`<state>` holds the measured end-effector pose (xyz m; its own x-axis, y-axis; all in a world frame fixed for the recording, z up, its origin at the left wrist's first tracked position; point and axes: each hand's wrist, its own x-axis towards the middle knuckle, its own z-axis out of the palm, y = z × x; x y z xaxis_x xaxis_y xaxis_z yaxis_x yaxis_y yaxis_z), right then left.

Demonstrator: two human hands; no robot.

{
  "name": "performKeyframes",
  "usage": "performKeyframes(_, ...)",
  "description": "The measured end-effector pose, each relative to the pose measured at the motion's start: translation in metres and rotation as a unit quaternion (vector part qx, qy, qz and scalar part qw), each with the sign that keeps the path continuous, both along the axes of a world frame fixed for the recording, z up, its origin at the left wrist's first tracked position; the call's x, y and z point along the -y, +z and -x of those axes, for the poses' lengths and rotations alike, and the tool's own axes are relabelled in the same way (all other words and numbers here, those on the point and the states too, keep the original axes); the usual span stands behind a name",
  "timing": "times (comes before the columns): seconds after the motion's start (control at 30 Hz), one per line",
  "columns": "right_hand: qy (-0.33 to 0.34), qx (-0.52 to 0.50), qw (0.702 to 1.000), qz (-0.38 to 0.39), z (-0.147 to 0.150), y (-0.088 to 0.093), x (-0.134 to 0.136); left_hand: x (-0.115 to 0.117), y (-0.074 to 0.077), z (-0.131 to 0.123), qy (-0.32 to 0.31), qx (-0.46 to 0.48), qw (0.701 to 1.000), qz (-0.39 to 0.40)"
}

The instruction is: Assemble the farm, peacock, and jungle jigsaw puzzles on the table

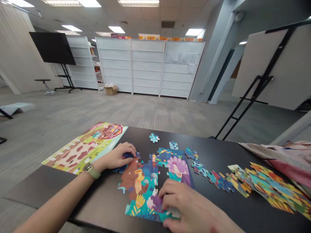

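A partly joined jigsaw puzzle (138, 181) lies on the black table, with a brown bear, flowers and teal plants on it. At its upper left, my left hand (120, 157) has thumb and fingers closed on a dark blue puzzle piece (126, 156), which they partly cover. My right hand (182, 202) rests at the lower right of the puzzle. Its curled fingers and thumb are around a puzzle piece with a pale shape (174, 212), mostly hidden. Above this hand sits a joined section with a pink peacock (178, 166); a dark gap shows between it and the bear section.
A farm picture sheet (82, 149) lies at the table's left. Loose pieces (154, 138) lie behind the puzzle, and more (199, 169) trail rightward to a heap of pieces (272, 184). Patterned cloth (286, 158) is at the right edge. Beyond stand white shelves (148, 68) and a whiteboard (272, 71).
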<state>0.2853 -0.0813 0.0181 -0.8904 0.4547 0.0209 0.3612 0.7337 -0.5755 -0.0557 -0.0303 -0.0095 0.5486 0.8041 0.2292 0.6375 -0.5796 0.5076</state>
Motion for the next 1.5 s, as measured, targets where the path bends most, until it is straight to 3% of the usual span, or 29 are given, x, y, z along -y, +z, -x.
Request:
performKeyframes(0.2,0.006,0.013,1.0,-0.024,0.005,-0.001,0.004,-0.001,-0.003,0.002,-0.001,0.01,1.0,-0.003)
performKeyframes(0.37,0.001,-0.016,1.0,-0.024,0.004,0.009,0.001,0.0,-0.001,0.0,0.001,0.009,1.0,-0.008)
performKeyframes(0.5,-0.109,-0.117,0.983,-0.089,0.004,0.016,-0.051,0.0,-0.001,-0.002,0.002,0.013,1.0,-0.01)
performKeyframes(0.57,-0.165,-0.082,0.974,-0.13,0.01,0.016,-0.089,0.0,-0.002,-0.002,0.002,0.016,1.0,-0.012)
performKeyframes(0.73,-0.152,-0.016,0.979,-0.133,0.052,0.005,-0.166,0.0,-0.004,-0.001,0.008,0.024,0.999,-0.019)
performKeyframes(0.93,-0.185,0.06,0.977,-0.093,0.095,-0.001,-0.199,-0.001,-0.007,0.001,0.013,0.032,0.999,-0.025)
performKeyframes(1.07,-0.213,0.061,0.974,-0.05,0.085,0.012,-0.188,-0.003,-0.007,0.001,0.009,0.033,0.999,-0.025)
performKeyframes(1.2,-0.218,0.042,0.974,0.039,0.049,0.024,-0.134,-0.002,-0.005,0.0,0.01,0.036,0.999,-0.026)
performKeyframes(1.3,-0.213,0.009,0.971,0.109,0.02,0.017,-0.08,0.001,-0.002,-0.002,0.007,0.041,0.999,-0.031)
performKeyframes(1.37,-0.204,-0.085,0.947,0.233,0.007,0.006,-0.052,0.005,0.002,-0.006,0.002,0.045,0.998,-0.035)
performKeyframes(1.43,-0.22,-0.13,0.922,0.29,0.002,-0.004,-0.036,0.007,0.008,-0.016,-0.001,0.049,0.998,-0.039)
performKeyframes(1.5,-0.243,-0.139,0.918,0.281,0.004,-0.01,-0.031,0.008,0.015,-0.031,-0.011,0.05,0.998,-0.042)
